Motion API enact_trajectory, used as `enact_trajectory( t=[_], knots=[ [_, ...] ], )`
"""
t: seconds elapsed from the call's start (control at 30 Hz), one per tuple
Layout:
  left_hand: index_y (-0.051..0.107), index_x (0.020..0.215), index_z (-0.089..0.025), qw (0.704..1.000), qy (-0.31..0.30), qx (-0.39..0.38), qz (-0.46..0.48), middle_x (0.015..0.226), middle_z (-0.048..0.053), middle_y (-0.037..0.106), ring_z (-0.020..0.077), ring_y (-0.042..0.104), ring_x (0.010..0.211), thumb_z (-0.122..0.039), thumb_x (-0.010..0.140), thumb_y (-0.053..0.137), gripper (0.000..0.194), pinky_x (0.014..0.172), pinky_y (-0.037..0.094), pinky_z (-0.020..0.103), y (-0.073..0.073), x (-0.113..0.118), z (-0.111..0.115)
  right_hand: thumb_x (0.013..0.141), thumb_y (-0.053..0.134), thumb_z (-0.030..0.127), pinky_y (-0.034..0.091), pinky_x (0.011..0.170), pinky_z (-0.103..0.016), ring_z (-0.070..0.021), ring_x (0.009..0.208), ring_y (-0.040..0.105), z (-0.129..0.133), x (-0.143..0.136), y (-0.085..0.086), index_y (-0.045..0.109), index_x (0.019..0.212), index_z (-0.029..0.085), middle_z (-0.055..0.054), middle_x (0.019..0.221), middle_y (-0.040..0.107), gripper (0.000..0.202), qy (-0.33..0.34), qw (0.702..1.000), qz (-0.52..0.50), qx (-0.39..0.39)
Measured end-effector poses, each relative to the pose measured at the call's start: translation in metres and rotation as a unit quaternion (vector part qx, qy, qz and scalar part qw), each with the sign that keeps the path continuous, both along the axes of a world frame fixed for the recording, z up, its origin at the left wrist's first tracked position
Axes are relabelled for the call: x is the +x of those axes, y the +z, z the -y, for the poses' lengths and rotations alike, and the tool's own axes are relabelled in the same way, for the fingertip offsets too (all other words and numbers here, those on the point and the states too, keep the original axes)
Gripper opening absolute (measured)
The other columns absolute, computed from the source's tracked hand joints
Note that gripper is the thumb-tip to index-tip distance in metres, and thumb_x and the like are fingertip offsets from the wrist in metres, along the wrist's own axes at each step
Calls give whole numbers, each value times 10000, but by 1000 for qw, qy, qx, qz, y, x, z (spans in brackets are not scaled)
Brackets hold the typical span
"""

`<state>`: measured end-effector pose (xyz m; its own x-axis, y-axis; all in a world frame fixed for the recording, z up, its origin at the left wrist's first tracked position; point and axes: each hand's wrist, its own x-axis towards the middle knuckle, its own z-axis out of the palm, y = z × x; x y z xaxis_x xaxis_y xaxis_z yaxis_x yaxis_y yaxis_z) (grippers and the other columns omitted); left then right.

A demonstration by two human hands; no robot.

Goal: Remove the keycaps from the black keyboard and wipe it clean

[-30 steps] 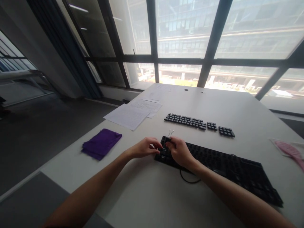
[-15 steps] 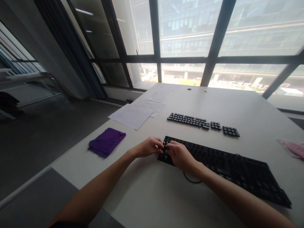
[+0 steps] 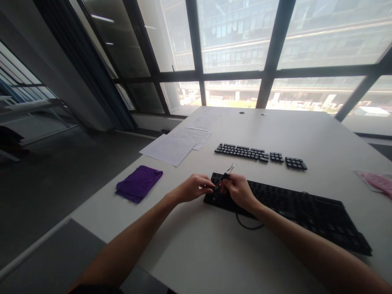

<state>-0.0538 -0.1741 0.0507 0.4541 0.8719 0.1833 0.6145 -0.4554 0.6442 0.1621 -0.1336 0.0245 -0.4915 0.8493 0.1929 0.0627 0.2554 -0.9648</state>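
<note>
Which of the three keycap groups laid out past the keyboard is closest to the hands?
The leftmost, longest group, just beyond the right hand; the two short groups, middle and right, sit farther right.

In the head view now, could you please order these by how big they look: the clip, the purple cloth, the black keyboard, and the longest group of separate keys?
1. Black keyboard
2. Purple cloth
3. Longest key group
4. Clip, partly hidden by the right hand
</note>
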Motion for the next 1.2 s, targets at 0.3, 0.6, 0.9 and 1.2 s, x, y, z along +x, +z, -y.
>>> enact_trajectory(
  t=[0.3,0.6,0.9,1.2],
  knots=[
    [747,1016,-167,996,64,64,18,973,102,706,186,653,852,-358,905,631,250,784,546,304,4,-23,-24,822,603,390,495,530,-295,-192,569,622,-9,-4,-2,620,736,170,-48,668,661,237,-84,990,-74,-85],
    [748,940,-139,982,153,108,22,921,80,681,130,600,716,-268,813,703,187,650,531,244,-41,-26,-140,834,573,326,476,503,-275,-180,554,622,-10,-6,-10,612,739,166,-38,681,658,190,-57,993,-67,-74],
    [751,928,-165,977,157,144,10,871,51,678,131,527,680,-264,836,684,151,696,469,265,-47,-29,-161,853,543,271,445,503,-253,-164,551,603,-7,-5,-4,602,720,167,-16,639,627,179,-43,995,-61,-63],
    [717,977,-179,967,188,170,10,923,32,659,118,512,643,-259,811,703,184,683,487,267,-53,-30,-166,859,541,260,441,509,-240,-155,558,606,-6,-5,-5,603,734,158,-12,647,632,172,-36,994,-75,-76]
  ],
)
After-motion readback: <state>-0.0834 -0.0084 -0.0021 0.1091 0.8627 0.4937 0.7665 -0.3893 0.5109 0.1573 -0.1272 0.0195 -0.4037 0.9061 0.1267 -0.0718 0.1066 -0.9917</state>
